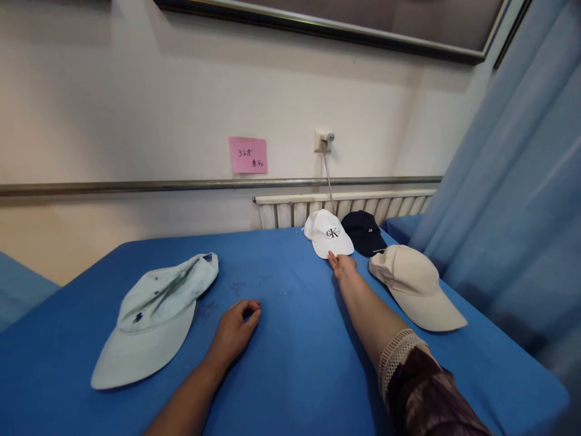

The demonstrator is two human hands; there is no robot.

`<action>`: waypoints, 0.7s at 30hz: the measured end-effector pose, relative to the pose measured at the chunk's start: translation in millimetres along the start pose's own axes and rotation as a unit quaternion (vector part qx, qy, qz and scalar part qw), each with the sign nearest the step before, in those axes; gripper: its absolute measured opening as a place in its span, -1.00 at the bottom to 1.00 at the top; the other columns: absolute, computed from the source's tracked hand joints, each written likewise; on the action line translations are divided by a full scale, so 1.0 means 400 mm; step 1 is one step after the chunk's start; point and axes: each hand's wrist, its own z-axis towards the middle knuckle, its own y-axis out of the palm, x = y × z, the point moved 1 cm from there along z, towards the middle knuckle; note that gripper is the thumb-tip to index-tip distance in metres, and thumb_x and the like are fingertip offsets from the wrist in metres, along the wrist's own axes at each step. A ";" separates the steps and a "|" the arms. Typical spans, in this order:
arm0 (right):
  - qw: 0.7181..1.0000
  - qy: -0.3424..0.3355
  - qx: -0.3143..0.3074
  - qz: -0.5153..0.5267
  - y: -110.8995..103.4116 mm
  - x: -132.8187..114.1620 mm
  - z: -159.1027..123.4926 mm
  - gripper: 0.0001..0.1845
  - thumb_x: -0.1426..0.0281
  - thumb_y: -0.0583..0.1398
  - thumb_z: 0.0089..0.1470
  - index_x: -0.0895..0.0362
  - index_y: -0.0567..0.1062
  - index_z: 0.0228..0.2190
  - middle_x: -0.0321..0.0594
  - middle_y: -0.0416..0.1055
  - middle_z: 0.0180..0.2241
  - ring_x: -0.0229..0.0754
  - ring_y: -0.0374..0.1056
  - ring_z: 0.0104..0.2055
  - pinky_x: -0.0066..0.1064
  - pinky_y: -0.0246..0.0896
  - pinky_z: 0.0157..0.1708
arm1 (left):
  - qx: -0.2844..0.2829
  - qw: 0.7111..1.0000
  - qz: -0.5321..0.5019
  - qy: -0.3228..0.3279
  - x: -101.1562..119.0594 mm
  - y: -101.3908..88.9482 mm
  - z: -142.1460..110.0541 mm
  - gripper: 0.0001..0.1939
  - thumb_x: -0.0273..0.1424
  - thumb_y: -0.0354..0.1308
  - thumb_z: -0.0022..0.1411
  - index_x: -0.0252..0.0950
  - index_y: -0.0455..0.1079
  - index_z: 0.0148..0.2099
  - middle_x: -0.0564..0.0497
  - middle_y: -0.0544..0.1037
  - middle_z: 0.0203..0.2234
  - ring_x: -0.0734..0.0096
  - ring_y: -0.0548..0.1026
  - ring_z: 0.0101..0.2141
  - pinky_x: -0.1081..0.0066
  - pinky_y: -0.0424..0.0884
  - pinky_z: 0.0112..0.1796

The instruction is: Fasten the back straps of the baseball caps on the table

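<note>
My right hand (343, 265) is stretched far forward, at the front edge of the brim of a white baseball cap (321, 229) with dark letters. Its fingertips meet the brim and seem to pinch it; part of the grip is hidden by the hand. My left hand (236, 330) rests on the blue table cover (290, 369), loosely curled, with a gap between thumb and fingers and nothing in it. Left of it lies a pale mint baseball cap (157, 315), brim toward me. A navy cap (363, 232) sits right beside the white one. Nearer on the right is a beige cap (413, 281).
Behind the table stand a white radiator (290, 213) and a metal rail (181, 185) along the wall. A pink note (248, 155) and a socket with a plugged-in cord (324, 143) are above. A blue curtain (512, 175) hangs close on the right.
</note>
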 end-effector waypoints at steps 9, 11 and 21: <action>0.999 0.033 -0.015 -0.019 0.002 0.002 0.003 -0.67 0.29 0.17 0.23 0.14 0.39 -0.01 -0.13 0.40 -0.05 -0.11 0.41 -0.10 -0.19 0.42 -0.18 | -0.017 0.999 0.017 0.037 0.005 0.010 0.004 -0.82 -0.26 0.05 0.12 -0.21 0.41 -0.35 -0.03 0.59 -0.19 0.17 0.52 -0.11 0.19 0.37 -0.01; 0.998 0.049 -0.023 -0.031 0.003 0.001 0.002 -0.77 0.36 0.15 0.25 0.10 0.39 -0.05 -0.18 0.44 -0.17 -0.14 0.46 -0.17 -0.31 0.46 -0.33 | -0.018 0.999 0.016 0.040 0.004 0.010 0.004 -0.83 -0.27 0.05 0.12 -0.21 0.41 -0.35 -0.03 0.59 -0.18 0.18 0.51 -0.11 0.19 0.37 -0.01; 0.995 0.062 -0.043 -0.058 0.007 0.000 -0.003 -0.62 0.27 0.17 0.23 0.17 0.38 0.03 -0.08 0.36 0.02 -0.09 0.38 -0.06 -0.12 0.37 -0.09 | -0.029 0.997 0.028 0.059 -0.009 0.018 0.005 -0.85 -0.30 0.04 0.13 -0.22 0.40 -0.33 -0.05 0.57 -0.17 0.17 0.49 -0.09 0.18 0.34 -0.01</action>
